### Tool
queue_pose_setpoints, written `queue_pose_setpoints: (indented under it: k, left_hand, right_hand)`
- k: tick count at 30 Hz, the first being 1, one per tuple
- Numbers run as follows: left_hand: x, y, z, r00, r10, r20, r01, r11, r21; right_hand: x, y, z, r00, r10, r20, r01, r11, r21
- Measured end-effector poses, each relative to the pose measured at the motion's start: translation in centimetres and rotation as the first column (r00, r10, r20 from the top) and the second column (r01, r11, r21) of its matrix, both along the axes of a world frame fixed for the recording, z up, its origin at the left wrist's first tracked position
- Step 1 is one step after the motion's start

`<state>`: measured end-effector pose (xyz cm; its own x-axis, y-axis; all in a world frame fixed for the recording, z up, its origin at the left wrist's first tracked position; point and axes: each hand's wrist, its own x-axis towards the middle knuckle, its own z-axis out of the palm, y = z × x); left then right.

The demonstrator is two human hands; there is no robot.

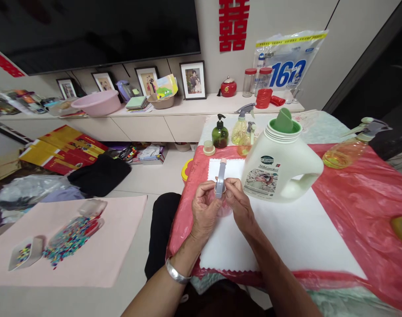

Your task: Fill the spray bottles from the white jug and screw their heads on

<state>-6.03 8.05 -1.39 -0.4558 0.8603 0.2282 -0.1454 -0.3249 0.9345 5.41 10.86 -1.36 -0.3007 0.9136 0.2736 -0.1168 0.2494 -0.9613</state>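
My left hand and my right hand meet over a white cloth, fingers pinched together. Between them stands a small clear pinkish spray bottle with a grey trigger head on its neck; both hands grip it at the collar. A silver bangle circles my left wrist. Just right of my hands stands a large white detergent jug with a green funnel in its mouth.
A red plastic sheet covers the table. Behind are a dark green pump bottle, yellow spray bottles, a small cap, and a spray bottle on its side. On the left, a pink mat holds coloured beads.
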Motion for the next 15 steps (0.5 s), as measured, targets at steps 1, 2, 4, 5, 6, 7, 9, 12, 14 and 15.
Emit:
queue_pose_setpoints:
  k: [1, 2, 4, 5, 6, 7, 9, 12, 14, 15]
  left_hand:
    - [-0.04, 0.01, -0.02, 1.000, -0.008, 0.005, 0.008, 1.000, 0.013]
    - [-0.09, 0.01, -0.04, 1.000, -0.019, 0.013, 0.018, 1.000, 0.025]
    - [-0.15, -0.07, -0.03, 0.999, -0.035, 0.028, 0.034, 0.999, 0.041]
    - [-0.17, -0.13, 0.01, 0.999, -0.040, 0.035, 0.039, 0.998, 0.042]
    - [-0.19, -0.21, 0.07, 0.998, -0.045, 0.044, 0.043, 0.998, 0.039]
    - [-0.20, -0.29, 0.13, 0.997, -0.052, 0.057, 0.050, 0.998, 0.034]
    - [-0.28, -0.43, 0.21, 0.993, -0.072, 0.093, 0.070, 0.997, 0.024]
    - [-0.57, -0.49, 0.12, 0.983, -0.100, 0.156, 0.097, 0.995, 0.030]
    - [-0.82, -0.44, -0.06, 0.980, -0.101, 0.173, 0.097, 0.995, 0.035]
    - [-0.93, -0.40, -0.14, 0.980, -0.099, 0.174, 0.095, 0.995, 0.034]
  right_hand:
    - [-0.08, 0.09, 0.08, 1.000, 0.003, 0.000, -0.003, 1.000, 0.011]
    - [-0.14, 0.17, 0.13, 1.000, 0.006, -0.002, -0.006, 1.000, 0.024]
    - [-0.22, 0.28, 0.12, 1.000, 0.007, -0.002, -0.007, 0.998, 0.055]
    - [-0.24, 0.31, 0.09, 1.000, 0.002, -0.002, -0.002, 0.997, 0.074]
    - [-0.27, 0.32, 0.07, 1.000, -0.004, -0.001, 0.004, 0.996, 0.093]
    - [-0.30, 0.31, 0.06, 1.000, -0.013, -0.001, 0.013, 0.994, 0.109]
    - [-0.41, 0.25, 0.08, 0.999, -0.033, 0.006, 0.032, 0.991, 0.129]
    - [-0.65, 0.09, 0.23, 0.998, -0.052, 0.043, 0.045, 0.988, 0.151]
    - [-0.82, -0.04, 0.33, 0.996, -0.062, 0.069, 0.050, 0.984, 0.170]
    - [-0.90, -0.12, 0.35, 0.994, -0.073, 0.076, 0.058, 0.982, 0.181]
